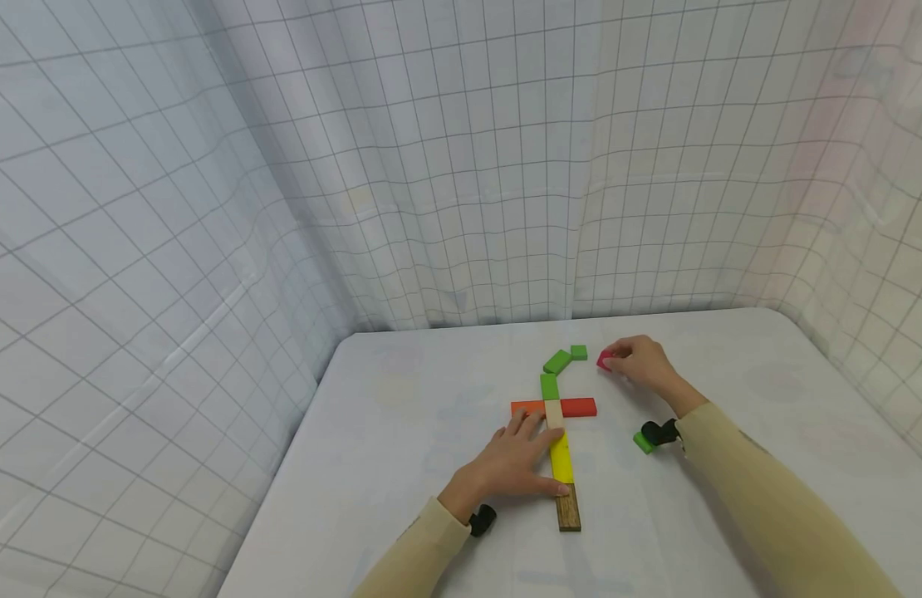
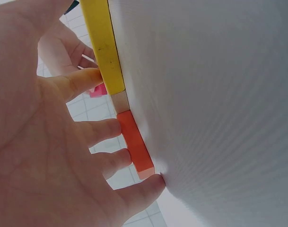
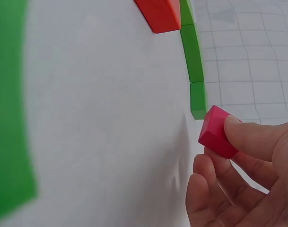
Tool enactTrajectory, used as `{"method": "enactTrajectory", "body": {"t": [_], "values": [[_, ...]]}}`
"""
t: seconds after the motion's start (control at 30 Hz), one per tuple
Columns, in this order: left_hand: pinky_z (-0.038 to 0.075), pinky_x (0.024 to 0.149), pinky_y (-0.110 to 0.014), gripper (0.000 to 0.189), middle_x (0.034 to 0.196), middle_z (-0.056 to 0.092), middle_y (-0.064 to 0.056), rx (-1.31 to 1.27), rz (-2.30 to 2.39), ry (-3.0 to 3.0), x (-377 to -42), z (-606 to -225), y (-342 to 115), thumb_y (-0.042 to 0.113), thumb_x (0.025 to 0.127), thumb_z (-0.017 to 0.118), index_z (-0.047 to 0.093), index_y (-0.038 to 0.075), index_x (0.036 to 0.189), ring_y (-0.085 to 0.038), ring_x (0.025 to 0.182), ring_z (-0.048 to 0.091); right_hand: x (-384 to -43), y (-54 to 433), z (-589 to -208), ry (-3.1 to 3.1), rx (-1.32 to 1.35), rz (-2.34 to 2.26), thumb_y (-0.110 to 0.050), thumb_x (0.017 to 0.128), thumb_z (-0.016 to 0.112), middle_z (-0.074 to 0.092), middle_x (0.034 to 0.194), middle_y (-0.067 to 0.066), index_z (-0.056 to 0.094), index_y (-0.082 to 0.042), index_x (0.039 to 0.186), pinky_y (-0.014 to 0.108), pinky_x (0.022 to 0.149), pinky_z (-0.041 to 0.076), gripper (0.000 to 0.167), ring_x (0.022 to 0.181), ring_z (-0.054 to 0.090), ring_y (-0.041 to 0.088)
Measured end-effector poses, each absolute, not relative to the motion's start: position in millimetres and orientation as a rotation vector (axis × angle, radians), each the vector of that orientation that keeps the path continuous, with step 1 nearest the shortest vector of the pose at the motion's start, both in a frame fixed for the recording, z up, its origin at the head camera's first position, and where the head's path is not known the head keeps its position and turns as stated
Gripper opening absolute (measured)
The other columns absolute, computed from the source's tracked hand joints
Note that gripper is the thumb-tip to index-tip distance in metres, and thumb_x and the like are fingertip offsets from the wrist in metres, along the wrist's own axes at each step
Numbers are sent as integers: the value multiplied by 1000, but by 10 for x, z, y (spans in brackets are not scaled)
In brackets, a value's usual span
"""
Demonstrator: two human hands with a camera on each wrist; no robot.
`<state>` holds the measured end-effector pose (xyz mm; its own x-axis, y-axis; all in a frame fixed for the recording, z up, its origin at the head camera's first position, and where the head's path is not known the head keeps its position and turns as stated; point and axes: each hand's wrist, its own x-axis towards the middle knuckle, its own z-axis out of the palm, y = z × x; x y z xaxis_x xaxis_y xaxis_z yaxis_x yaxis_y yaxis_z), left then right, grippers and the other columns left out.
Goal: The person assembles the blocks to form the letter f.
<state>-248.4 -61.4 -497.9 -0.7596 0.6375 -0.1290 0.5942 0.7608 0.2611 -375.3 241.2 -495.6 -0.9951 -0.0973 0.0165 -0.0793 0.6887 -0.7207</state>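
Observation:
My right hand (image 1: 642,363) pinches a small pink block (image 3: 218,132) between thumb and fingers, just right of the small green block (image 1: 578,352) at the end of a curving green row. Spread out over the block figure, my left hand (image 1: 509,461) rests its fingertips on the orange block (image 2: 135,144) and the yellow block (image 1: 561,459). Its thumb lies by the top of the dark brown wooden block (image 1: 569,508). A pale wooden block (image 1: 554,414) sits between the orange block and a red block (image 1: 579,407). Two longer green blocks (image 1: 550,386) (image 1: 557,362) lead up from it.
A separate green block (image 1: 644,443) lies on the white table (image 1: 386,399) beneath the right wrist, partly covered by the black wrist camera (image 1: 659,431). White curtains with a grid pattern (image 1: 461,166) surround the table at the back and sides.

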Motion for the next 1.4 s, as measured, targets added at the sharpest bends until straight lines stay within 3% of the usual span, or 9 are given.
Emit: {"method": "enactTrajectory", "body": {"t": [0.63, 0.93, 1.4], "values": [[26, 115, -58, 91, 167, 12, -2, 973, 309, 2744, -2485, -4973, -627, 78, 83, 58, 29, 37, 158, -32, 153, 8, -3886, 2254, -4964, 2876, -58, -1289, -17, 95, 71, 70, 96, 15, 71, 1, 114, 30, 66, 52, 27, 79, 62, 24], [27, 114, -58, 90, 167, 14, -3, 972, 321, 2744, -2473, -4949, -614, 76, 83, 60, 32, 34, 158, -33, 153, 10, -3943, 2257, -5019, 2894, 49, -1255, -23, 98, 66, 66, 114, 20, 71, 3, 116, 44, 84, 50, 32, 103, 55, 33], [27, 115, -57, 90, 167, 14, -1, 947, 282, 2756, -2465, -4951, -599, 77, 83, 59, 30, 37, 158, -31, 153, 9, -3973, 2252, -5039, 2888, 53, -1230, -28, 97, 66, 67, 116, 19, 74, -1, 114, 48, 90, 47, 33, 107, 55, 35]]}}
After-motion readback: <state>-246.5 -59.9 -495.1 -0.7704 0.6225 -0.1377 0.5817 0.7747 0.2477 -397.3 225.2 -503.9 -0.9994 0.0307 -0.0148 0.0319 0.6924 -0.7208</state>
